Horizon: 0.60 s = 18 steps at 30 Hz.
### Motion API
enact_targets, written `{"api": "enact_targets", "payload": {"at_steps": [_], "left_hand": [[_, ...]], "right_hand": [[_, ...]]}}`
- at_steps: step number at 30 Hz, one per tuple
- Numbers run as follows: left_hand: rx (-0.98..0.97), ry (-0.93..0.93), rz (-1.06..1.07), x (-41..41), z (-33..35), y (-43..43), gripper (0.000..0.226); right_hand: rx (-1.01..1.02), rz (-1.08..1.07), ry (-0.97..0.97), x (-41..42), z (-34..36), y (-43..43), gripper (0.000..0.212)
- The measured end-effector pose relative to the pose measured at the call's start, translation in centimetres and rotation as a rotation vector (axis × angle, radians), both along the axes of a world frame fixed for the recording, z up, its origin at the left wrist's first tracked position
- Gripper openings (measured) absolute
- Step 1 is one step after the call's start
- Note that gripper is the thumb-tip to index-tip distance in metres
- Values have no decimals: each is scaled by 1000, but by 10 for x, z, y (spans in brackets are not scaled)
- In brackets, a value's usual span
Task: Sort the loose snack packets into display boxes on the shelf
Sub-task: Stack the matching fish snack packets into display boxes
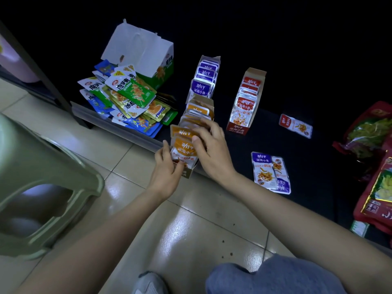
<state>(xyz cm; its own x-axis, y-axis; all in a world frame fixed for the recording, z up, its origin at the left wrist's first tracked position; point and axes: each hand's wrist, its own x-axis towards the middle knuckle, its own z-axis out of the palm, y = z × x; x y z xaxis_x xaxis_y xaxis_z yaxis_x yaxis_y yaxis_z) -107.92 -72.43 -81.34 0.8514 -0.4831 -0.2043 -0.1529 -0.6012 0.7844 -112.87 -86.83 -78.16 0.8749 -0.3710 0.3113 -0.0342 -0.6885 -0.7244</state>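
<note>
Dark shelf (318, 149); we logged orange box (204, 102) running away from us, left grip (167, 164) clasping it, right grip (212, 145) pinching its packets (184, 150).

"深海小鱼" marks the orange packet (184, 150) between left hand (167, 168) and right hand (213, 151), and "20%" a piled packet (125, 71) beyond-left.

Dim floor-level corner
We see a glossy pale tiled floor (191, 230) catching patches of light, a green plastic stool (42, 166) on it at left, and a low dark shelf (318, 145) behind.
</note>
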Motion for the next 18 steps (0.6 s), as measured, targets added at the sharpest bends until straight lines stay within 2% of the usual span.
{"api": "enact_targets", "payload": {"at_steps": [2,4,7,10,15,18], "left_hand": [[2,29,3,1,3,-5,74],[-10,58,-3,3,5,-7,73],[-35,83,-1,4,5,-6,78],[-45,92,4,4,5,-6,78],[-131,142,34,10,-7,-3,71],[-161,150,69,10,-9,-4,60]], "right_hand": [[116,-4,-123,-1,-2,-6,32],[98,3,-174,-2,-3,-11,28],[-1,-1,-151,-4,-6,-12,30],[2,-9,-97,-4,-9,-12,39],[109,13,-57,-12,-9,-21,46],[291,-89,88,-25,-16,-24,67]]}}
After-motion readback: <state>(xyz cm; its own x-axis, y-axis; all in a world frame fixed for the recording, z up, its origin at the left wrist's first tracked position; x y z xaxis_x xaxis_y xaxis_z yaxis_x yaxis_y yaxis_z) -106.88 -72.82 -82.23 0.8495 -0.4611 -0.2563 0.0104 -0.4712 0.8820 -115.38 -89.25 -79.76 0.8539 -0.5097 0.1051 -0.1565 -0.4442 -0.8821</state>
